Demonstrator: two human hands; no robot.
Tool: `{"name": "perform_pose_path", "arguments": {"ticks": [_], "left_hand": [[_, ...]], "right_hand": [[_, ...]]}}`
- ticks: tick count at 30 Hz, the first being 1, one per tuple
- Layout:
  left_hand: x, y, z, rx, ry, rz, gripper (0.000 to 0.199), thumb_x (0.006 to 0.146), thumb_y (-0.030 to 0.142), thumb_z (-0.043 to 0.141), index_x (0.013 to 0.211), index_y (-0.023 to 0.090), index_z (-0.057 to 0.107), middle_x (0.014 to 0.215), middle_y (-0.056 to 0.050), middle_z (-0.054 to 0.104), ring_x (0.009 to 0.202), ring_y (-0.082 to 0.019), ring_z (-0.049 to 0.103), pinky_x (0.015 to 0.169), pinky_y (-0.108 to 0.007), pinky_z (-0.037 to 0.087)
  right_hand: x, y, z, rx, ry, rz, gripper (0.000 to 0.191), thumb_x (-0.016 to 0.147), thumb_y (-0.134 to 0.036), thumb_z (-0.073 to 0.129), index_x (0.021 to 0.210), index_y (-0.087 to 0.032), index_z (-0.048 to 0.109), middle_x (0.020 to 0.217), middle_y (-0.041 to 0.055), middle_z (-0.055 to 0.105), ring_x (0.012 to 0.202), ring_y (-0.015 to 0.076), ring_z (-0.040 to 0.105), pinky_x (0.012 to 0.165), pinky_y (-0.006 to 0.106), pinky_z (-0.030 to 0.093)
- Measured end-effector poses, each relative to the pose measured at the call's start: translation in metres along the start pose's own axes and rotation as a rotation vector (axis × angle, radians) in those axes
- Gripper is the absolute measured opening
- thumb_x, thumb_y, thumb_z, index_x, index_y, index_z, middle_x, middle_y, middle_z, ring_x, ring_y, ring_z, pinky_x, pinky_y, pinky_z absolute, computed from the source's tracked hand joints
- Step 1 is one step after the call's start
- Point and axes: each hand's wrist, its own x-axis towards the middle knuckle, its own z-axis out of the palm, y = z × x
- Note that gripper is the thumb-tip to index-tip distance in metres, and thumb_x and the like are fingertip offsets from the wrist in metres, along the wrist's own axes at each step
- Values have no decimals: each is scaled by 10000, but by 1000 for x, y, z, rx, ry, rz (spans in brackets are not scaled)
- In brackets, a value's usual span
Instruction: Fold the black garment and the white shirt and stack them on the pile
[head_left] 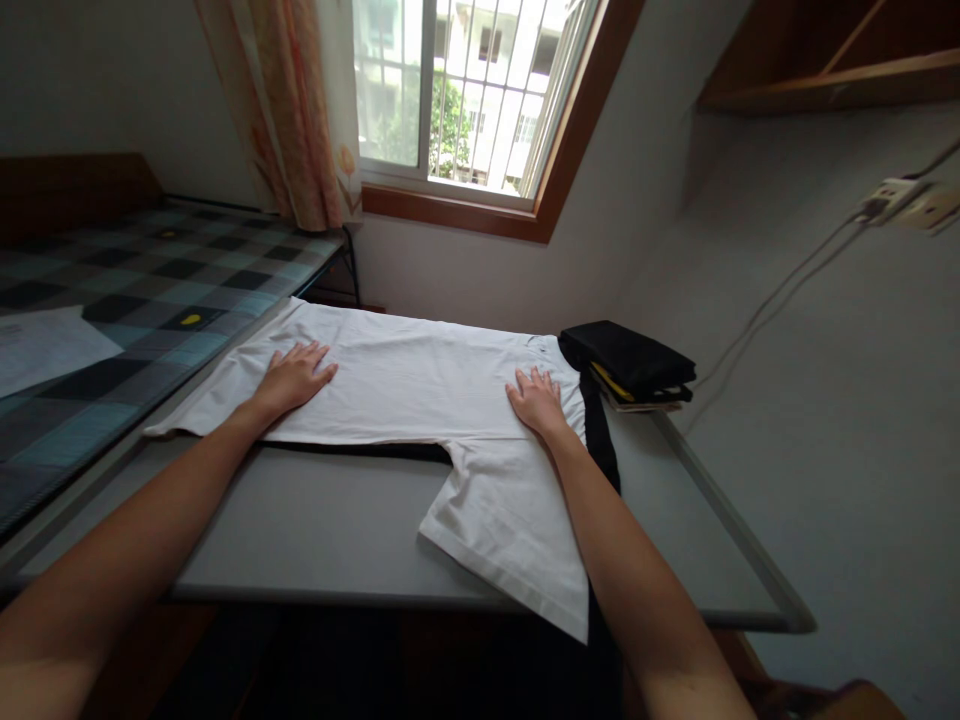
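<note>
A white short-sleeved shirt [420,380] lies spread sideways over a grey table [337,530], one sleeve hanging past the front edge. My left hand [296,377] rests flat on the shirt's left part, fingers spread. Near the right end, my right hand [536,400] lies on the cloth with its fingers apart. Black cloth [600,430] shows from under the shirt at the right and along its front edge.
Folded black clothes [630,360] are stacked at the table's back right corner. To the left is a bed with a checked cover [172,270] and a white paper [52,345]. A barred window [480,100], a curtain [300,120] and a wall socket [892,200] are beyond.
</note>
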Motion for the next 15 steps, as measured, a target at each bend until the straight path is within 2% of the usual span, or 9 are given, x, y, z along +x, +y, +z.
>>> {"name": "perform_pose_path", "arguments": {"ticks": [15], "left_hand": [[-1, 1, -1, -3, -15, -11, 664, 1003, 477, 294, 1563, 138, 404, 1654, -121, 335, 1541, -321, 275, 1237, -547, 216]], "right_hand": [[-2, -2, -3, 6, -10, 0, 589, 1060, -434, 331, 1588, -180, 393, 1680, 176, 274, 1552, 366, 216, 1231, 530, 192]]}}
